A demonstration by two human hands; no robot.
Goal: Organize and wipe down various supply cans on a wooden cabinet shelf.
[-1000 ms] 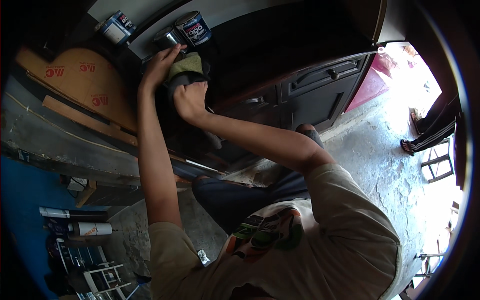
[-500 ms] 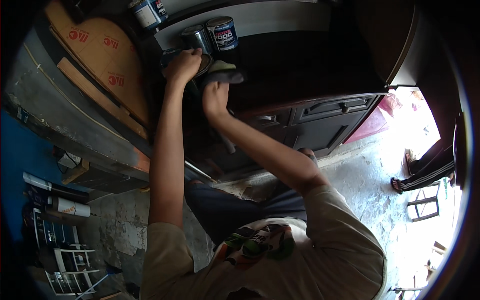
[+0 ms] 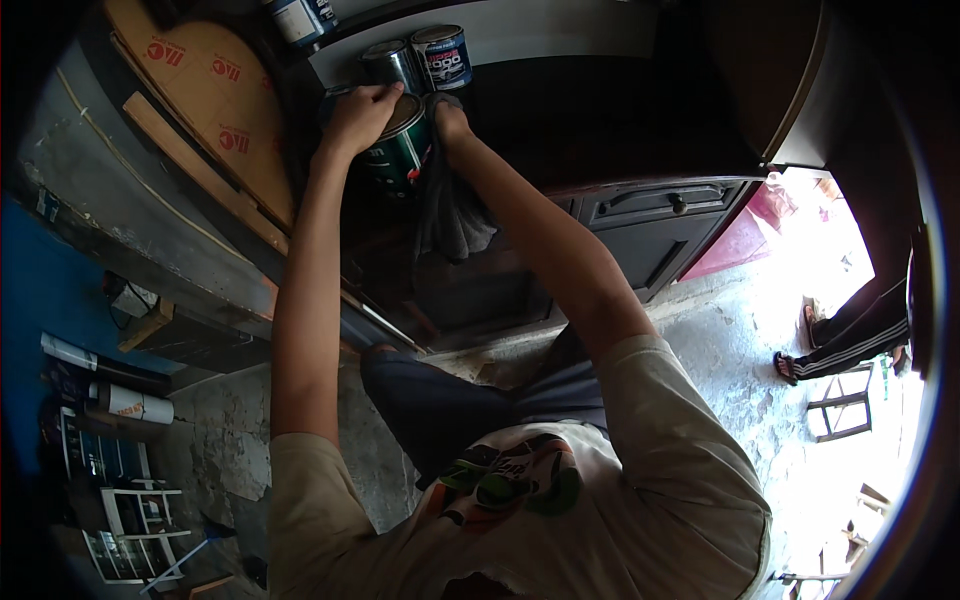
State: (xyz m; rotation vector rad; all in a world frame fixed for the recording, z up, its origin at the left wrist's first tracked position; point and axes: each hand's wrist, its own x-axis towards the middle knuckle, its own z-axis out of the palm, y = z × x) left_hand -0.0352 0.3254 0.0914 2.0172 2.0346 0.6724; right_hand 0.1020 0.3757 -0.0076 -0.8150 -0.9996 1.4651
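Observation:
A dark green paint can (image 3: 398, 158) stands at the left end of the dark wooden cabinet top. My left hand (image 3: 362, 120) is closed over the left of its rim, the thumb along the top edge. My right hand (image 3: 450, 118) grips a dark grey cloth (image 3: 452, 215) against the can's right side. Most of the cloth hangs in folds below that hand, past the cabinet's front edge. Right behind the green can are a bare silvery can (image 3: 390, 66) and a blue-and-white labelled can (image 3: 441, 58). The fingertips of both hands are partly hidden.
The dark cabinet (image 3: 640, 225) has a drawer with a knob in its front. A brown board with red print (image 3: 215, 75) and a wooden strip (image 3: 190, 150) lean at the left. Another can (image 3: 300, 20) sits higher up. A person's legs (image 3: 850, 335) and a small stool (image 3: 840, 405) are far right.
My right hand has moved up and slightly right, bringing the cloth against the can; the cloth now hangs down. My left hand stays at the can's rim, and more of the green can shows.

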